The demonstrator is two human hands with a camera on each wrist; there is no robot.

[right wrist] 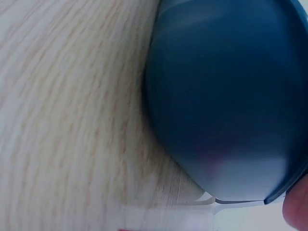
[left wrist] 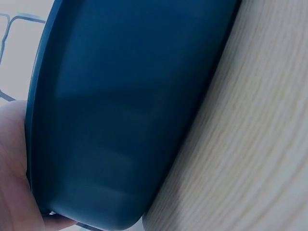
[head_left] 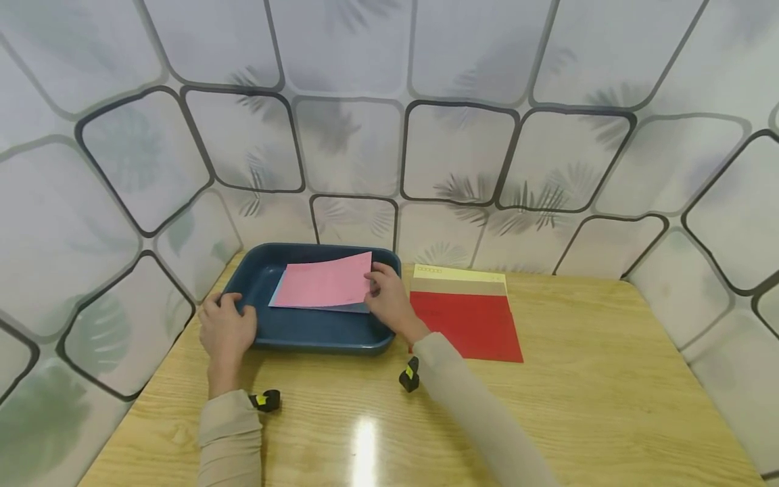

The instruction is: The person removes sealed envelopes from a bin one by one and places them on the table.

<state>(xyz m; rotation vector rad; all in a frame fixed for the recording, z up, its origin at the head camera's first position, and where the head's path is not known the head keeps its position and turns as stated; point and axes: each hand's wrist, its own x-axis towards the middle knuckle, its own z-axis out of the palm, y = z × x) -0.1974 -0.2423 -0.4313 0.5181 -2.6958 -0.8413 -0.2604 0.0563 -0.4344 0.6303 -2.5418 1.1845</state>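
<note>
A dark blue tray (head_left: pixel 316 330) stands on the table's back left in the head view. My left hand (head_left: pixel 226 328) grips its left rim; in the left wrist view the palm (left wrist: pixel 12 173) lies along the tray wall (left wrist: pixel 120 120). Inside the tray, a pink envelope (head_left: pixel 325 281) lies over a light blue one (head_left: pixel 276 292), of which only edges show. With thumb and fingers, my right hand (head_left: pixel 389 297) pinches the pink envelope's right edge, which is raised. The right wrist view shows one fingertip (right wrist: pixel 297 204) beside the tray rim; the envelopes are hidden there.
Right of the tray, a red envelope (head_left: pixel 465 325) overlaps a tan one (head_left: pixel 459 287) and a yellow one (head_left: pixel 459 272) on the wooden table (head_left: pixel 596 379). Patterned curtain-like walls (head_left: pixel 462 152) enclose the table at the back and sides.
</note>
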